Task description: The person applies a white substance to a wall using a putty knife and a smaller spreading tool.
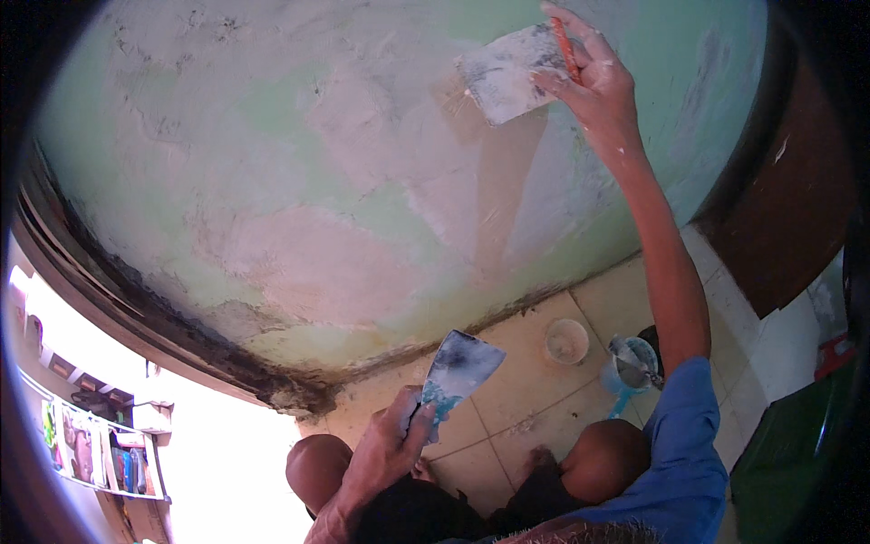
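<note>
My right hand is raised at the upper right, closed on a wide putty knife with an orange-red edge. Its pale, smeared blade lies against or very close to the wall, which is green with rough whitish filler patches. Low in the middle, my left hand grips a second, narrower putty knife, its blade pointing up and coated with grey-white and bluish smears. The handle of that knife is mostly hidden by my fingers.
On the tiled floor stand a round whitish tub and a light-blue container with a tool in it. A dark green object and a brown door-like panel are at right. A bright doorway opens at lower left.
</note>
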Available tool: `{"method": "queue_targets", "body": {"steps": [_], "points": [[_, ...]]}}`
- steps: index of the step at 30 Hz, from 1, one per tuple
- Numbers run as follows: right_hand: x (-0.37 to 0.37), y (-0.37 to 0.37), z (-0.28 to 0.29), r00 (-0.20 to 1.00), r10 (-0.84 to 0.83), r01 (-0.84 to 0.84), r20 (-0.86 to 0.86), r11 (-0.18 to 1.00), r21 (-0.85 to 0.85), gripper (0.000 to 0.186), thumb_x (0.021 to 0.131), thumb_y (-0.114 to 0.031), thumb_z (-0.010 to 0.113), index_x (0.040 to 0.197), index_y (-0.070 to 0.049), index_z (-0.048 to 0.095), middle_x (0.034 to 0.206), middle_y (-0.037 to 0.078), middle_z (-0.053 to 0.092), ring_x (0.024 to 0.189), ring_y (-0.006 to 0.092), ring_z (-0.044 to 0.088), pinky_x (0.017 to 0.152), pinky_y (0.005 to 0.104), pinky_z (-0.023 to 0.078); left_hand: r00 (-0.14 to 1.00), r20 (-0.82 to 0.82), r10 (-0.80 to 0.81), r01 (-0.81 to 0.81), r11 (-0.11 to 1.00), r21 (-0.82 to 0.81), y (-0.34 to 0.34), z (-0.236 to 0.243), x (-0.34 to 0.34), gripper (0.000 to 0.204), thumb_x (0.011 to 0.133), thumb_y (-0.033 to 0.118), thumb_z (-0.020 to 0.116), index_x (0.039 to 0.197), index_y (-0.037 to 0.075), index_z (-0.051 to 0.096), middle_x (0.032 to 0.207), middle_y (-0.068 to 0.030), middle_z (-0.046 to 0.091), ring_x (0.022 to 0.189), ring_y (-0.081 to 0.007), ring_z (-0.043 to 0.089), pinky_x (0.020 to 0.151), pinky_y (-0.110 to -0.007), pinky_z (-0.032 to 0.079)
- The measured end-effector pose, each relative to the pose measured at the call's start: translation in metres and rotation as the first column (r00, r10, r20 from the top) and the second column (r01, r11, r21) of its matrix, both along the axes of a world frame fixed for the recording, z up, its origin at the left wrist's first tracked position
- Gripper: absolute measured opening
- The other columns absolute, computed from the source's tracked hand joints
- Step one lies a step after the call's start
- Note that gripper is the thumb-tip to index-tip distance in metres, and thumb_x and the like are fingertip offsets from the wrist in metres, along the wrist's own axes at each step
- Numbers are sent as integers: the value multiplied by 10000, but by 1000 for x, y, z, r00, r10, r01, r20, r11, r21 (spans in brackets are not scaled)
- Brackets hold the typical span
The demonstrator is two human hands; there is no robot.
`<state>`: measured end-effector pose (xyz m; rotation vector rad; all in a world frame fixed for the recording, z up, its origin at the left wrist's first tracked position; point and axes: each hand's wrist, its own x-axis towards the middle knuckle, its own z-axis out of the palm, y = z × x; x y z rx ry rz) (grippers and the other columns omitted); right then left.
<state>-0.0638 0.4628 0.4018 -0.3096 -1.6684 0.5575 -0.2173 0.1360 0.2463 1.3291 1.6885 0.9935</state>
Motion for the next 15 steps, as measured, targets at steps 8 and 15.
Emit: {"method": "queue_targets", "body": {"steps": [8, 15], "points": [[40, 54, 0, 964, -259, 261, -53, 965, 34, 653, 846, -14, 702, 1429, -5, 408, 1213, 132, 620, 1031, 166, 623, 867, 288, 524, 999, 45, 9, -7, 999, -44, -1, 17, -4, 232, 1012, 195, 466, 1035, -8, 576, 794, -101, 649, 700, -168, 610, 656, -333, 484], [68, 33, -10, 970, -211, 215, -124, 976, 24, 537, 857, -36, 716, 1335, 51, 488, 1059, 80, 659, 959, 118, 623, 857, 253, 515, 999, 37, 6, -6, 1000, 10, -1, 7, -14, 224, 1012, 181, 465, 1023, -15, 572, 810, -116, 663, 697, -165, 617, 648, -332, 496]]}}
